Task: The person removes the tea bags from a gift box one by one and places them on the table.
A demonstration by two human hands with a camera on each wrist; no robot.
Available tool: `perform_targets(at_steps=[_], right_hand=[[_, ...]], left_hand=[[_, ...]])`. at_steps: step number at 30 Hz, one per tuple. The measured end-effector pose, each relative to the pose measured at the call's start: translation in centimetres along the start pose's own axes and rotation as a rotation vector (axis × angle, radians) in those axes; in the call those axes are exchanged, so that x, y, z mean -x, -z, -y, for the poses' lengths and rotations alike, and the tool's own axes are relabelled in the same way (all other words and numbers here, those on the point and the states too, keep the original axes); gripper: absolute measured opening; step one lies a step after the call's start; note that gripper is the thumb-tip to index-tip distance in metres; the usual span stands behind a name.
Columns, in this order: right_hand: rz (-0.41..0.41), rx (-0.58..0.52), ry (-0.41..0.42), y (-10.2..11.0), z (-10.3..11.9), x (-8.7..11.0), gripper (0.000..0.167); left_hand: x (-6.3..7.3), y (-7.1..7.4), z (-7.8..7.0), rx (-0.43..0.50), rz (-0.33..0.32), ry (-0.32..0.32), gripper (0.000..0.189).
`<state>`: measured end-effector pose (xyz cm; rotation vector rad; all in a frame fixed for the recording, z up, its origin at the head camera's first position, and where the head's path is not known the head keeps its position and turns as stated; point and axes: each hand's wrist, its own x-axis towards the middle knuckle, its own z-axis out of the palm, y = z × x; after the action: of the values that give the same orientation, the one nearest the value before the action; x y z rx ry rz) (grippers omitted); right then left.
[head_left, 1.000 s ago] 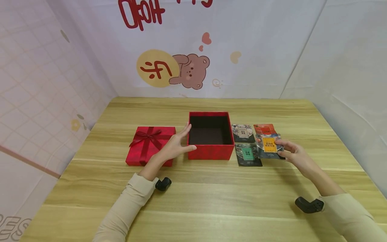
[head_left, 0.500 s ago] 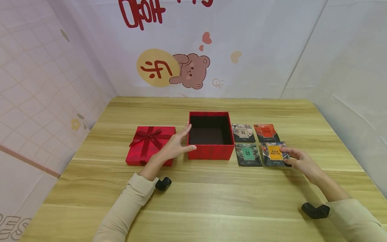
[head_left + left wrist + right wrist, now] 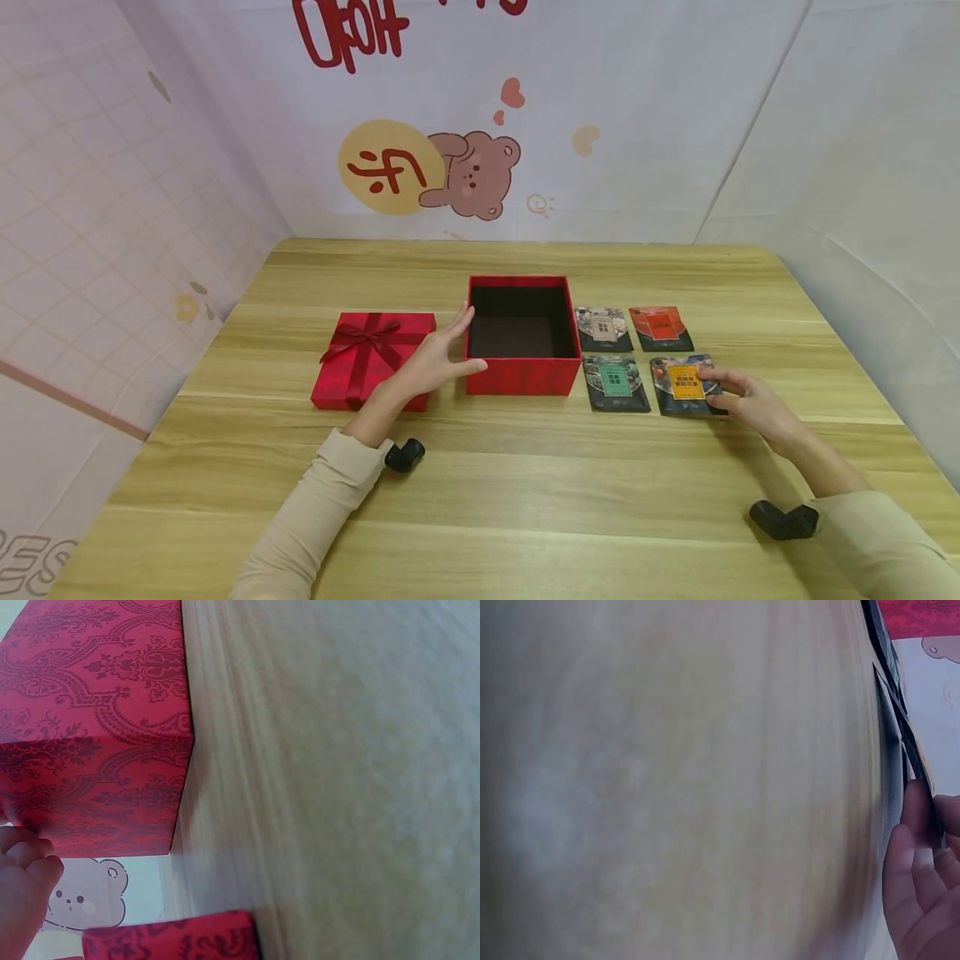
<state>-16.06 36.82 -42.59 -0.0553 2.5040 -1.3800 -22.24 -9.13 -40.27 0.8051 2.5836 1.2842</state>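
Observation:
In the head view my right hand [image 3: 753, 410] pinches the right edge of a dark, flat packet [image 3: 678, 390] with a yellow label, thumb on one face and fingers on the other. In the right wrist view that packet [image 3: 913, 742] shows edge-on and tilted, its gripped edge raised over the table. My left hand [image 3: 429, 363] rests at the left side of an open red box [image 3: 522, 377] with a black interior, thumb near its front corner and fingers along the left wall. The left wrist view shows the box's patterned side [image 3: 97, 690] close to the fingers.
A green-label packet [image 3: 615, 385], a beige-label packet [image 3: 603, 329] and a red-label packet [image 3: 662, 328] lie flat right of the box. A red lid [image 3: 341, 371] with a ribbon bow lies behind the left forearm. The wooden table [image 3: 525, 508] ends at a printed backdrop.
My right hand has brought the yellow-label packet rightward and down, from overlapping its neighbours to beside the green-label one. The left hand has stayed at the box.

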Motion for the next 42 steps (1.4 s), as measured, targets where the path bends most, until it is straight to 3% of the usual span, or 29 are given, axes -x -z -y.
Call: perform_targets(at_steps=[16, 25, 35, 42], right_hand=[[-0.036, 0.071, -0.021, -0.6, 0.2, -0.4, 0.041], [-0.127, 0.245, 0.045, -0.8, 0.3, -0.5, 0.036], [-0.169, 0.35, 0.057, -1.2, 0.7, -0.4, 0.037], [-0.191, 0.416, 0.143, -1.3, 0.8, -0.4, 0.035]], left_hand=[[0.0, 0.2, -0.2, 0.003, 0.013, 0.003, 0.085], [0.0, 0.3, -0.3, 0.003, 0.013, 0.012, 0.085], [0.0, 0.3, -0.3, 0.007, 0.012, 0.003, 0.085], [0.0, 0.4, -0.2, 0.002, 0.01, 0.0, 0.085]])
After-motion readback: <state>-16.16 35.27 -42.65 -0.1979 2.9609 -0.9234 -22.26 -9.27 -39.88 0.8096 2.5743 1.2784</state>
